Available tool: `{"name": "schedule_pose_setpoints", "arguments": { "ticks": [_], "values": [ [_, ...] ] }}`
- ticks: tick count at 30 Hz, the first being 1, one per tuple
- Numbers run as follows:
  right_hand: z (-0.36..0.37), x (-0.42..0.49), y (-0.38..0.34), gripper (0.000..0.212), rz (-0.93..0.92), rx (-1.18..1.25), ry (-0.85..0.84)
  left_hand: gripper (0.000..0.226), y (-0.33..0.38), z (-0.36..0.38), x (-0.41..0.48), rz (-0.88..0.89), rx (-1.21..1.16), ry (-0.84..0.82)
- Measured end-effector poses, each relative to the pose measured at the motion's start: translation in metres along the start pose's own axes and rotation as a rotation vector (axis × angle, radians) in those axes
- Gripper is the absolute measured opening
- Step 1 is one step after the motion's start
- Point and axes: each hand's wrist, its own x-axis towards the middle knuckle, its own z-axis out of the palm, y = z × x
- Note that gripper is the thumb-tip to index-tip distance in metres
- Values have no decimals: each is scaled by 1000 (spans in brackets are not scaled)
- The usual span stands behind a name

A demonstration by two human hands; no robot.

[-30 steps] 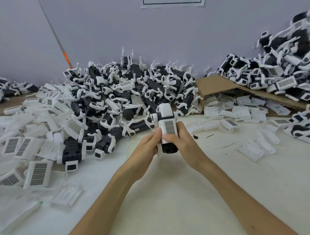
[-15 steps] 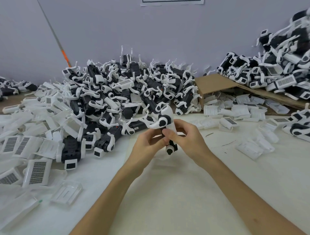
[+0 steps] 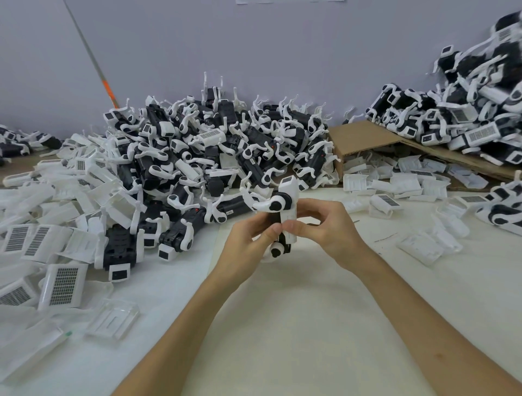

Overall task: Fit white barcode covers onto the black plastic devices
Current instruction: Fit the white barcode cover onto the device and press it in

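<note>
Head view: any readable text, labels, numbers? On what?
None legible.
Barcode cover: dark grid print, too small to read.
Small label in the device heap: blurred.
Wall sheet at the top edge: cut off, unreadable.
Held device: no marks readable.

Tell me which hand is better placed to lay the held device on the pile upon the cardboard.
Probably the right hand: it pinches the device on the side nearer that pile, at far right; the left hand would have to reach across.
</note>
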Motion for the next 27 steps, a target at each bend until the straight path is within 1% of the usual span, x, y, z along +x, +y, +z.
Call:
{"name": "schedule_pose_setpoints", "arguments": {
  "ticks": [4,9,14,16,19,21,23,25,27],
  "values": [
    [7,-3,0,33,-18,-54,64,12,-1,-5,0,5,24,-17],
    [15,-5,-4,33,-73,-137,134,14,0,-11,1,0,16,-36],
    [20,-7,-4,34,-81,-144,201,13,4,-12,0,17,-23,-44],
    [16,-4,-2,31,-54,-116,151,14,5,-11,0,20,-37,-38],
    [6,-1,2,33,42,30,-5,14,3,-3,0,16,-17,-16],
    [6,-1,3,35,63,18,-17,14,3,1,0,3,16,-31],
    [9,-1,3,30,33,-41,6,14,3,1,0,-4,23,-45],
    [10,-1,3,25,-4,-56,5,12,3,-1,0,-13,-10,-29],
    [8,-1,1,26,-18,-29,-2,13,3,-2,0,-18,-41,-39]
  ]
}}
